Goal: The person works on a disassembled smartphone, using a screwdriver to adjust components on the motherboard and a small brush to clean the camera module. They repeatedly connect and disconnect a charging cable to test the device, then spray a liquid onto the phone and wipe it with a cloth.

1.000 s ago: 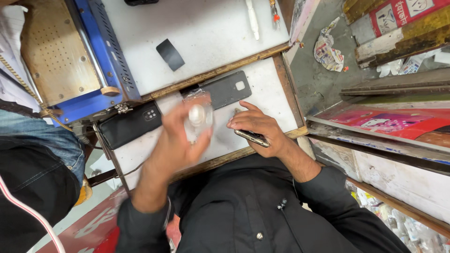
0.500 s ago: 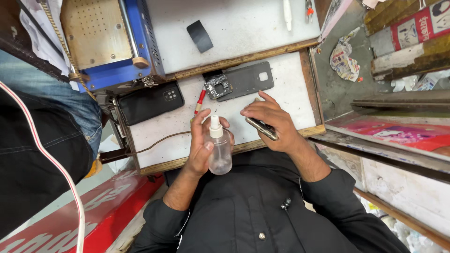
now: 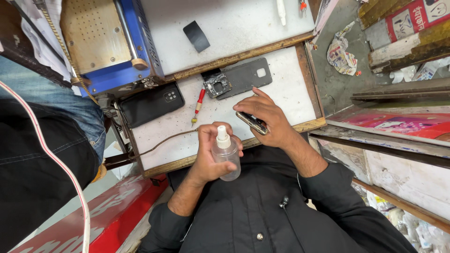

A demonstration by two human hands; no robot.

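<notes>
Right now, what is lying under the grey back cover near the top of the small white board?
The grey back cover lies on the white board. Its left end overlaps a bare phone frame with exposed parts. Whatever else is under the cover is hidden. A red screwdriver lies beside it.

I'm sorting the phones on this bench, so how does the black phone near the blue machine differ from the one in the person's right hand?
The black phone lies flat on the white bench, untouched, its whole back and camera cluster showing. The held phone is gripped in the right hand, lifted off the bench, mostly covered by fingers, with only a shiny edge visible. Both are slim handsets. The left hand holds a clear spray bottle.
</notes>
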